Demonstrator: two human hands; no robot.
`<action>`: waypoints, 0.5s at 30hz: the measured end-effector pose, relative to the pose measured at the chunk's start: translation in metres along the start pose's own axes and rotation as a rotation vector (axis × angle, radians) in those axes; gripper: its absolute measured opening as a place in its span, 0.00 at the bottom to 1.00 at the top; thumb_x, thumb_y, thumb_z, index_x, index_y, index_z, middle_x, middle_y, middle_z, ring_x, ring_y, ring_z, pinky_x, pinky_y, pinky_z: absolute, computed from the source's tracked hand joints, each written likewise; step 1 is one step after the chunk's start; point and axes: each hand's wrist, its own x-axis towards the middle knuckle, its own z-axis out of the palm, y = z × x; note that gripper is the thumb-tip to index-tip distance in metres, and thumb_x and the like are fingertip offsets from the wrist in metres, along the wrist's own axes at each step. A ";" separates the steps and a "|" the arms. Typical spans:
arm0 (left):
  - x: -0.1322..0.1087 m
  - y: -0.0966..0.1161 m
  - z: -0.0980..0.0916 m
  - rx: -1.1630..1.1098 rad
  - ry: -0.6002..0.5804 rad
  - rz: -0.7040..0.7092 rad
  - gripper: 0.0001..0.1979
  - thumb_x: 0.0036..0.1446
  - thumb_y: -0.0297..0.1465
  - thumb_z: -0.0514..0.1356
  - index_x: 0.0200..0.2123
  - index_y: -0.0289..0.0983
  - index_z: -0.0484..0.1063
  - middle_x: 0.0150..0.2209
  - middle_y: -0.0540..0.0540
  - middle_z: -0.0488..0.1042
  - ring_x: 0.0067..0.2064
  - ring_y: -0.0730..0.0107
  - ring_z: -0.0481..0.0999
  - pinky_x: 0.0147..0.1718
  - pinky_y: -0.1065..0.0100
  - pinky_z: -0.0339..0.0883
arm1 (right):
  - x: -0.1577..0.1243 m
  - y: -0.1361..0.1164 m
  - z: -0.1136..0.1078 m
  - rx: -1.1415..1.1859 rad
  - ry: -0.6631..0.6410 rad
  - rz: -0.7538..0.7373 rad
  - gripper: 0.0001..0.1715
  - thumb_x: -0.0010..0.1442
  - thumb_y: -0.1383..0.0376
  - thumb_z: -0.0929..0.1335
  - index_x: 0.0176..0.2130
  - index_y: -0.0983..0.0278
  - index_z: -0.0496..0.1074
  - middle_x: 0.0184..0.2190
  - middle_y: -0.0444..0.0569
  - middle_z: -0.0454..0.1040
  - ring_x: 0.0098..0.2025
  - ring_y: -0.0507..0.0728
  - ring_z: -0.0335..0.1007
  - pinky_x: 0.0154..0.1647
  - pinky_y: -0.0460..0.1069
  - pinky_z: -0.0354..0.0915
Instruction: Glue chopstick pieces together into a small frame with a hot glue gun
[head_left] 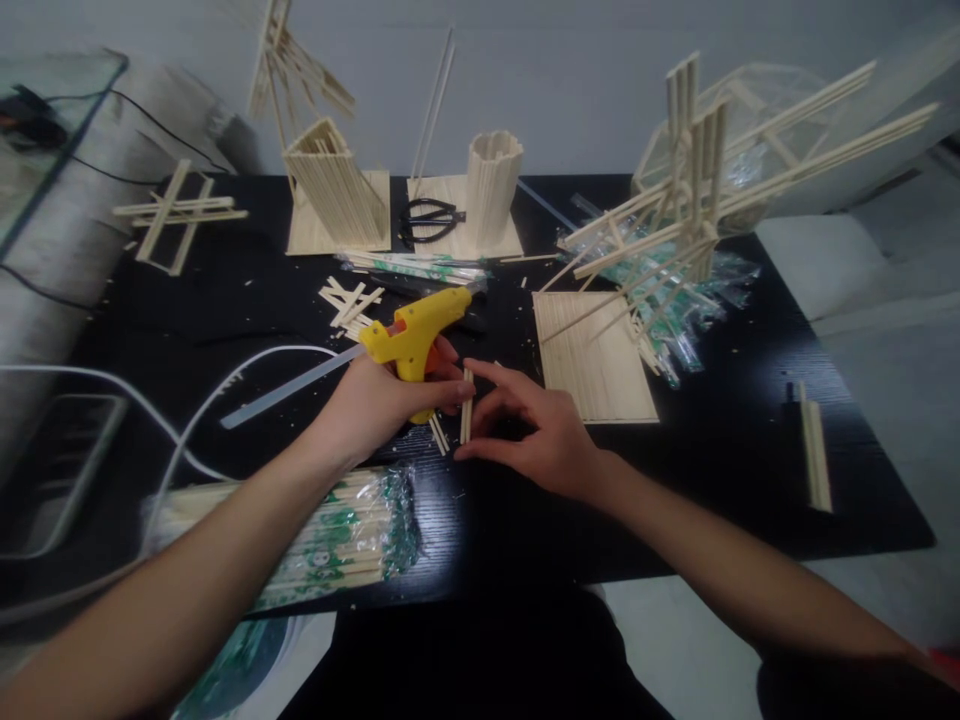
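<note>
My left hand point(382, 395) is wrapped round the handle of a yellow hot glue gun point(420, 325), whose nozzle points up and to the right. A long translucent glue stick point(292, 388) juts from its back end. Between my hands stand short wooden sticks point(466, 408), side by side and nearly upright. The thumb and forefinger of my right hand point(536, 425) grip them at their two ends, while my left fingertips touch their left side. A few more cut sticks point(439, 434) lie on the table just below the glue gun.
Packed sticks point(345, 530) lie at the front left, beside a white cable point(180, 440). Two stick towers point(491, 190) stand on square bases at the back, with black scissors point(431, 220) between them. A windmill-like stick frame point(697, 200) rises behind a flat stick panel point(596, 360).
</note>
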 end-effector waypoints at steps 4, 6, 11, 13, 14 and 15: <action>0.000 -0.001 0.001 -0.035 -0.004 -0.006 0.18 0.42 0.26 0.76 0.38 0.37 0.76 0.33 0.51 0.78 0.32 0.70 0.79 0.33 0.70 0.75 | 0.001 0.000 -0.003 -0.018 -0.032 -0.047 0.50 0.53 0.56 0.82 0.68 0.58 0.65 0.37 0.43 0.82 0.35 0.53 0.81 0.44 0.50 0.79; -0.001 -0.001 0.002 -0.038 -0.001 -0.003 0.18 0.42 0.26 0.75 0.38 0.37 0.76 0.33 0.50 0.78 0.32 0.70 0.79 0.34 0.69 0.76 | 0.001 0.000 -0.004 -0.029 -0.033 -0.072 0.49 0.53 0.57 0.82 0.68 0.58 0.65 0.37 0.43 0.82 0.35 0.53 0.81 0.44 0.50 0.79; -0.002 -0.001 0.002 -0.024 0.008 0.002 0.18 0.43 0.25 0.75 0.38 0.38 0.76 0.35 0.50 0.78 0.33 0.70 0.79 0.34 0.70 0.76 | 0.000 0.001 -0.002 -0.050 0.003 -0.070 0.46 0.54 0.57 0.81 0.66 0.58 0.66 0.35 0.42 0.81 0.33 0.53 0.80 0.41 0.49 0.78; -0.002 -0.001 0.003 -0.022 0.010 0.005 0.18 0.43 0.25 0.75 0.38 0.38 0.76 0.34 0.50 0.78 0.33 0.71 0.79 0.33 0.71 0.75 | -0.001 0.001 -0.001 -0.057 0.017 -0.070 0.45 0.55 0.57 0.81 0.65 0.58 0.66 0.35 0.42 0.81 0.32 0.52 0.79 0.40 0.49 0.78; -0.002 -0.001 0.003 -0.019 0.009 0.005 0.18 0.43 0.25 0.75 0.38 0.38 0.76 0.34 0.50 0.78 0.33 0.71 0.79 0.33 0.71 0.75 | -0.001 0.001 -0.001 -0.059 0.023 -0.074 0.44 0.55 0.57 0.81 0.65 0.58 0.66 0.34 0.41 0.80 0.32 0.52 0.79 0.40 0.49 0.78; -0.002 -0.001 0.003 -0.017 0.006 0.003 0.18 0.42 0.26 0.76 0.38 0.37 0.76 0.34 0.50 0.78 0.33 0.70 0.79 0.33 0.71 0.75 | -0.001 0.000 -0.001 -0.061 0.028 -0.080 0.44 0.55 0.58 0.81 0.65 0.58 0.66 0.34 0.41 0.80 0.31 0.52 0.79 0.39 0.49 0.78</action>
